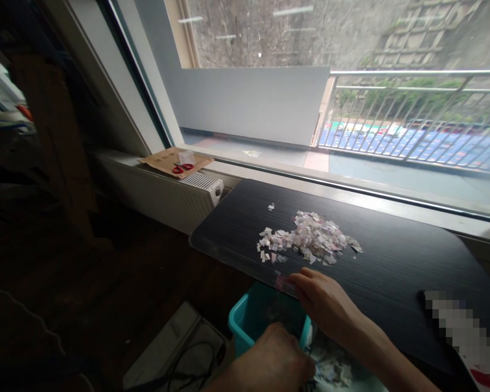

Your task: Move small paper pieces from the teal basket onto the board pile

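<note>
A heap of small cut paper scraps [316,237], whitish with some pink, lies on the black tabletop [396,256]. At the table's near edge, my right hand [324,299] has its fingers closed on a pinkish see-through strip [283,282]. Below it, my left hand [273,356] is curled over the rim of a turquoise bin [243,313]; its fingertips are hidden, so what they hold does not show. More scraps [332,370] sit in a bag or container under my right forearm.
Red-handled scissors [183,167] rest on a brown envelope [163,160] upon the radiator [204,190] at left. A pixelated object [461,326] lies at the table's right side. A pale box [175,343] and dark cable are on the floor. The window is behind.
</note>
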The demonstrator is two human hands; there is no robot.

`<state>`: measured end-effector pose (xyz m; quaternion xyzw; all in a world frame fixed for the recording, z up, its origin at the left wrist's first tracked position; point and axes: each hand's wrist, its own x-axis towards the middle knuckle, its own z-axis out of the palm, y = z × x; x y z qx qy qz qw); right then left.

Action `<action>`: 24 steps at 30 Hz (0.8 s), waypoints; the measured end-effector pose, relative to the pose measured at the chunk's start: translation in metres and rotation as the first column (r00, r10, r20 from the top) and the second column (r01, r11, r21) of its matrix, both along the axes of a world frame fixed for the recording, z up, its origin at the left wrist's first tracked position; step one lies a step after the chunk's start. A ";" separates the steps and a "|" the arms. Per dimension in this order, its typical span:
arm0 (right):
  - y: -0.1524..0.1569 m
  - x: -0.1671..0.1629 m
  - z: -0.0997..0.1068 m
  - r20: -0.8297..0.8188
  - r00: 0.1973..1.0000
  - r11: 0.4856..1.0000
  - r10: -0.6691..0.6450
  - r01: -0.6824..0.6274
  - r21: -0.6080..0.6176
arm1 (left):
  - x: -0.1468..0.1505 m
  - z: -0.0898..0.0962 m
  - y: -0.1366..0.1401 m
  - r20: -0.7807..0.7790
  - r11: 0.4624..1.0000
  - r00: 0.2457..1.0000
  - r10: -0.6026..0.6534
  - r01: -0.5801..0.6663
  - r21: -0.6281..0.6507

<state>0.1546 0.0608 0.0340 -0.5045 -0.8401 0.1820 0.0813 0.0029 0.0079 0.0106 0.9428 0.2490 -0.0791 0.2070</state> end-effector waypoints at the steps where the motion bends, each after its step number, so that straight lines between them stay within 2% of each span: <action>1: 0.003 0.000 0.000 0.000 1.000 1.000 -0.011 0.011 0.015 | 0.000 0.001 0.000 -0.012 1.000 1.000 0.003 -0.002 0.002; 5: 0.013 -0.003 -0.002 0.018 0.999 0.999 -0.031 0.030 0.023 | 0.001 0.002 -0.002 -0.053 0.999 0.998 0.033 -0.032 0.026; 12: -0.002 -0.009 -0.002 -0.026 0.999 0.999 0.032 -0.033 -0.042 | -0.004 -0.005 0.001 0.047 1.000 0.999 0.006 -0.006 -0.001; 18: 0.001 -0.001 -0.006 -0.015 0.999 0.999 -0.038 0.038 0.013 | -0.001 0.001 -0.002 -0.024 0.998 0.998 0.054 -0.053 0.028; 24: -0.005 -0.005 -0.004 -0.029 1.000 0.999 0.010 -0.011 -0.041 | -0.003 -0.001 -0.001 0.029 1.000 0.999 0.028 -0.028 -0.006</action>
